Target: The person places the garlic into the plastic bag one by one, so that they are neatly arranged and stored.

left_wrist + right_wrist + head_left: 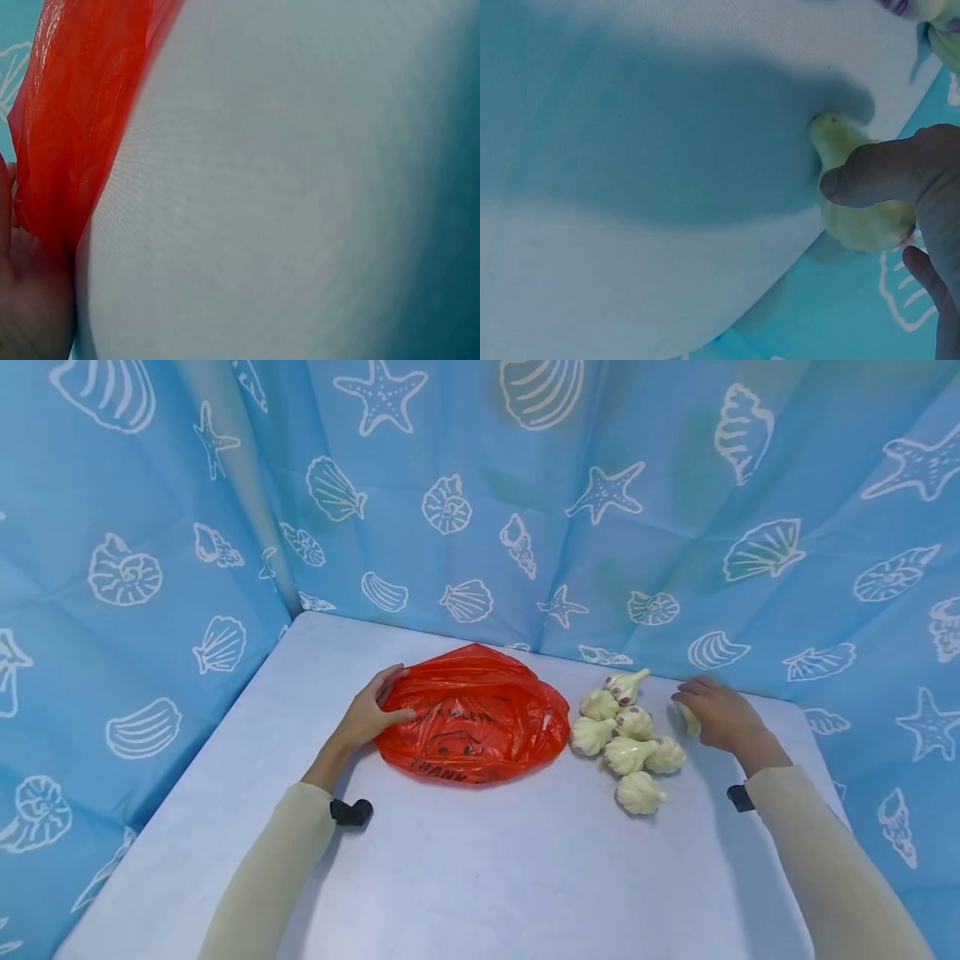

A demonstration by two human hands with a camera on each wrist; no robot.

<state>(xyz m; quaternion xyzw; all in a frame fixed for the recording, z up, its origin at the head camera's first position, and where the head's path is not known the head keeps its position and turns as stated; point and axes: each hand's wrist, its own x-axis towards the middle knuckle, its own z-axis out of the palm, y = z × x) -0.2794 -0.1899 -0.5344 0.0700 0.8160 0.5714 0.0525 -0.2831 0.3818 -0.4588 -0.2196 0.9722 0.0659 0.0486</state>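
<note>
A red plastic bag (472, 718) with black printing lies crumpled on the table. My left hand (372, 710) holds its left edge, thumb over the near side and fingers at the far side. In the left wrist view the bag (82, 120) rises from beside the palm, and most of the fingers are hidden. To the right of the pile, my right hand (718, 712) grips a garlic bulb (866, 225), largely covered in the head view. In the right wrist view the thumb lies across that bulb. Several pale garlic bulbs (628, 755) sit in a cluster between the bag and my right hand.
The white table (525, 877) meets a blue curtain (465, 485) with white shell and starfish prints at its back and sides. A dark wrist camera (352, 812) sits at my left sleeve, and another wrist camera (740, 797) at the right.
</note>
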